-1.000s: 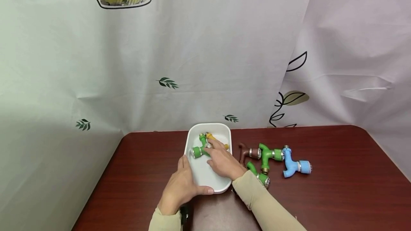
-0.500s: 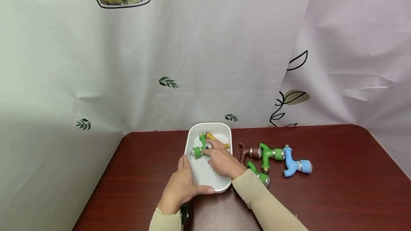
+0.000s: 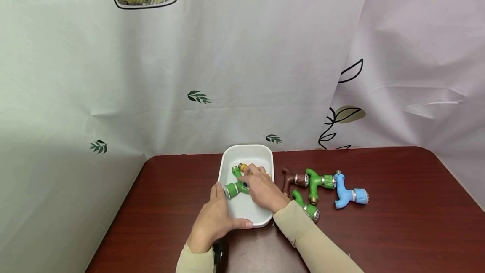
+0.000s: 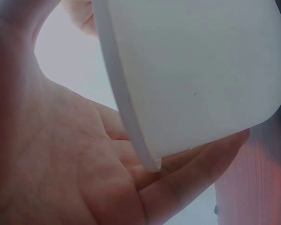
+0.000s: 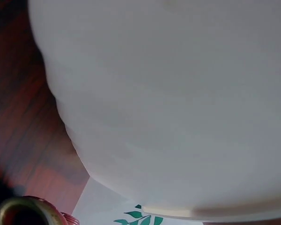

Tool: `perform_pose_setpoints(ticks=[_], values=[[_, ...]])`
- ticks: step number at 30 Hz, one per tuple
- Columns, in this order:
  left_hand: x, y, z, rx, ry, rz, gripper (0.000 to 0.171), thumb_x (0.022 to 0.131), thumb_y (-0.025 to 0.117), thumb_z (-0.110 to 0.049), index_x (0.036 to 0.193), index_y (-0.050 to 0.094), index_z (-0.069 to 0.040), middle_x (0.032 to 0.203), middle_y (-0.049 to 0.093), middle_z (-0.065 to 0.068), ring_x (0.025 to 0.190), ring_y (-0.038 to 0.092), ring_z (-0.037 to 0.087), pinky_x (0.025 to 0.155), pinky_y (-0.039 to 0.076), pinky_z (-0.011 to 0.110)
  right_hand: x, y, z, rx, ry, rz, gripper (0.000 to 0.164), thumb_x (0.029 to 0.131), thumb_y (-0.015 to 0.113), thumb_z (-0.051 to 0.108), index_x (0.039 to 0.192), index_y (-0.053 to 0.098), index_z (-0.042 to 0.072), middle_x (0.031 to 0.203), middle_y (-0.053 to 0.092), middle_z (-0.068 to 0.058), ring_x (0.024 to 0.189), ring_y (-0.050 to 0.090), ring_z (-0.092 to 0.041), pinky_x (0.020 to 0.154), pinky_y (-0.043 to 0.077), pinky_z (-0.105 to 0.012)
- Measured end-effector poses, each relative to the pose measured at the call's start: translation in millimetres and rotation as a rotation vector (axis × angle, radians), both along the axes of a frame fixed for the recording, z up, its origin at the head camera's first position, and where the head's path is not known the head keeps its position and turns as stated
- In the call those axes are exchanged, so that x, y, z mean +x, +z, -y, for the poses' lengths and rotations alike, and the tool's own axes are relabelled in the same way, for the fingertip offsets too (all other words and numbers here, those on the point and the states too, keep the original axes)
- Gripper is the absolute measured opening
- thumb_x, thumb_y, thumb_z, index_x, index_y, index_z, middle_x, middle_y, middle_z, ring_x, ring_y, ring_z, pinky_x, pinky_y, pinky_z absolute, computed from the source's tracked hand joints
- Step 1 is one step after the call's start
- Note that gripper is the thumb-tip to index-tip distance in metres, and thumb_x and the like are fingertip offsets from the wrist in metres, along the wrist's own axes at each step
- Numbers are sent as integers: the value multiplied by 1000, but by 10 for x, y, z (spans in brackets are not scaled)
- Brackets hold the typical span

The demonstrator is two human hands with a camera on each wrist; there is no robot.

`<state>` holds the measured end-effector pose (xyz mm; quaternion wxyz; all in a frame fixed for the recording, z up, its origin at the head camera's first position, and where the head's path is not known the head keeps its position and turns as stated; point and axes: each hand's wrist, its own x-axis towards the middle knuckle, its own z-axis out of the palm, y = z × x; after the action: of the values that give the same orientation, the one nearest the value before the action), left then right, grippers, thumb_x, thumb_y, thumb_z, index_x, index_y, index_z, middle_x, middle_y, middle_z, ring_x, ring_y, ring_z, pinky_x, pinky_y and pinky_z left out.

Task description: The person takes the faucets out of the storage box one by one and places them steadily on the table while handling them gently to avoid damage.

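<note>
In the head view, my left hand (image 3: 214, 218) holds the near left corner of a white plastic tray (image 3: 246, 216), fingers along its side and thumb at the near rim. The left wrist view shows these fingers (image 4: 187, 187) against the tray's outer wall (image 4: 201, 79). Inside the tray, my right hand (image 3: 263, 188) grips a green tap (image 3: 232, 189) with a ribbed knob at its left end. Behind it lies a yellow tap (image 3: 242, 167), partly hidden by the right fingers. The right wrist view is mostly the tray's wall (image 5: 154, 103); the right hand is not visible there.
Right of the tray lie a brown tap (image 3: 289, 178), two green taps, one farther back (image 3: 314, 184) and one nearer (image 3: 311, 211), and a light blue tap (image 3: 344, 193). The dark red wooden table (image 3: 398, 222) meets a patterned white curtain (image 3: 242, 54) behind.
Inside the tray, the green tap has slid a little nearer to me, with the right fingers drawn back and more bent. The yellow tap has shifted slightly too. The left hand has stayed put.
</note>
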<state>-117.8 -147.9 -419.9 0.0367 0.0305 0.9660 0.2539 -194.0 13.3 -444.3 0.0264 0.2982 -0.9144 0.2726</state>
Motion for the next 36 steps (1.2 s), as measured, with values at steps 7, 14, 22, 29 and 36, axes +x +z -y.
perform_pose_setpoints(ticks=[7,14,22,29,36], values=[[3,7,-6,1,3,12,144,55,94,-56,150,16,19,152,29,32,91,65,46,84,53,53,2,-8,-5,-38,-16,-4,42,81,58,-14,112,77,7,127,64,-13,102,55,-32,88,48,-43],[0,13,-11,7,4,18,143,55,95,-56,150,17,18,151,31,32,85,65,42,81,53,52,-6,-13,-18,-102,-6,0,38,79,59,-15,106,77,5,111,73,-8,95,58,-26,88,47,-41],[-7,-6,-1,13,12,24,142,55,95,-54,150,17,17,151,31,31,84,65,41,80,53,51,-8,62,-56,-149,-1,23,35,81,67,-13,112,75,2,115,72,-13,107,63,-30,96,46,-44],[-5,-16,7,17,14,15,141,55,96,-53,149,18,16,149,33,30,83,65,41,81,53,51,20,144,-85,-201,-32,77,38,86,68,-8,122,71,2,126,68,-14,116,60,-33,101,46,-47],[2,-5,5,20,1,3,142,54,96,-54,149,18,17,148,33,31,80,64,40,79,54,50,71,218,-126,-215,-22,58,38,89,67,-7,127,68,2,129,66,-14,117,59,-33,99,46,-46]])
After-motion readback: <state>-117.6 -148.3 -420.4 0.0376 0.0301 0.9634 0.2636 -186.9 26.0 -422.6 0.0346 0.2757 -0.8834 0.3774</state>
